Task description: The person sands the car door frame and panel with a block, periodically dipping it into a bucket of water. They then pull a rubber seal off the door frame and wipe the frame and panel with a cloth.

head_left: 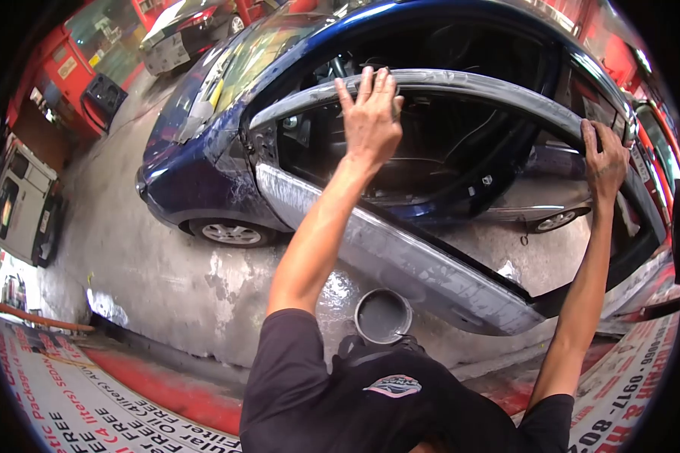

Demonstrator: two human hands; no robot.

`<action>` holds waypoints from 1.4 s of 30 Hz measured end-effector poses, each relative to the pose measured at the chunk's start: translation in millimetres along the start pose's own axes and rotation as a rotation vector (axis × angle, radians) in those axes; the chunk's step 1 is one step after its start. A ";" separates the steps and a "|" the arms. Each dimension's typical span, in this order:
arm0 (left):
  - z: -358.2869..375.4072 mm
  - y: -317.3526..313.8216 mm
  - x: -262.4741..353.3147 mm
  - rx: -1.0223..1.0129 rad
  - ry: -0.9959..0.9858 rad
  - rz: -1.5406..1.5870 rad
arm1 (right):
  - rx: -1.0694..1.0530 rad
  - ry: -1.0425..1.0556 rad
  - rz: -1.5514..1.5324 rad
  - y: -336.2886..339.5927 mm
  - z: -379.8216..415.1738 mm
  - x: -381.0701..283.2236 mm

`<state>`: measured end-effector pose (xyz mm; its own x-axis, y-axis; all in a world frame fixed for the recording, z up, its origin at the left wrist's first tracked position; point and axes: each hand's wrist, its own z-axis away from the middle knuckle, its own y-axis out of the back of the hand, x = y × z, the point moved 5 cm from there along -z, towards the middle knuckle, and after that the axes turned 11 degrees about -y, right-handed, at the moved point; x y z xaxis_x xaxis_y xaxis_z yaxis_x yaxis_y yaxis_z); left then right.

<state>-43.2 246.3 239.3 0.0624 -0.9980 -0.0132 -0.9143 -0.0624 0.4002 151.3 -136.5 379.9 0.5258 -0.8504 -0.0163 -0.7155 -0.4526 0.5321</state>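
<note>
A blue car (196, 177) stands with its front door (423, 260) swung open, the door's surface dull grey and patchy. My left hand (372, 113) lies on the upper window frame of the door, its fingers extended over the top edge; whether something is under the palm is hidden. Farther right, my right hand (606, 158) rests at the rear upper corner of the same frame, fingers stretched upward and slightly apart. Below the door, a round bucket (383, 315) of dark grey liquid is close in front of my body.
A white van (23, 196) is at the far left, and a black and silver car (185, 38) stands at the upper left. Near the red wall is a black box-like object (104, 98). Printed banners (121, 400) run along the bottom. The concrete floor (159, 287) looks wet in places.
</note>
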 end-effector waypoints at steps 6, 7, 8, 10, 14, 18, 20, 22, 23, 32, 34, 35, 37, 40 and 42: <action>-3.8 11.9 -3.3 -0.054 -0.055 0.034 | 0.000 0.014 -0.012 -2.7 -0.2 4.5; 10.2 10.6 -20.7 -0.049 -0.001 0.022 | 0.002 0.011 -0.012 -2.8 -1.7 3.9; 19.2 4.6 -33.6 -0.043 0.041 0.013 | -0.011 0.001 -0.010 -2.6 -1.6 3.3; 4.5 2.0 -13.1 -0.030 0.031 0.036 | -0.029 -0.006 -0.009 -2.9 0.2 2.0; -20.7 -5.3 27.1 -0.027 -0.078 0.125 | -0.016 -0.038 0.023 -8.2 -1.3 9.3; 9.0 14.4 -24.8 -0.048 0.022 0.054 | -0.028 -0.018 -0.012 -5.5 -3.9 6.9; 9.1 0.9 -16.3 -0.026 0.036 0.069 | -0.044 -0.035 0.005 -7.0 -1.0 8.7; -10.5 -4.6 8.8 0.042 0.039 0.154 | 0.003 -0.007 0.003 -7.5 -2.3 9.5; -20.8 -2.6 19.2 0.023 -0.008 0.187 | 0.007 -0.001 0.004 -6.8 -3.8 8.2; -8.6 -4.4 17.1 0.029 0.044 0.123 | 0.000 -0.023 0.013 0.5 0.9 -1.7; -29.5 -12.7 55.4 0.042 -0.060 0.200 | -0.001 -0.033 0.002 -0.3 -0.7 -0.8; -32.3 -10.8 55.7 0.031 -0.066 0.198 | -0.007 -0.029 -0.006 -0.7 -0.9 1.3; -20.0 3.2 30.8 -0.002 -0.058 0.145 | 0.015 -0.006 -0.013 -2.0 0.1 4.8; 5.5 9.8 -7.1 -0.014 0.041 0.071 | 0.026 -0.010 -0.004 -2.5 -3.3 2.6; -4.5 -2.9 14.5 0.002 0.070 0.082 | -0.012 -0.013 0.015 -2.0 2.6 2.0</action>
<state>-37.8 232.1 242.1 0.0146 -0.9964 0.0836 -0.9183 0.0197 0.3954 152.6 -138.0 376.6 0.5090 -0.8605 -0.0191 -0.7178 -0.4367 0.5423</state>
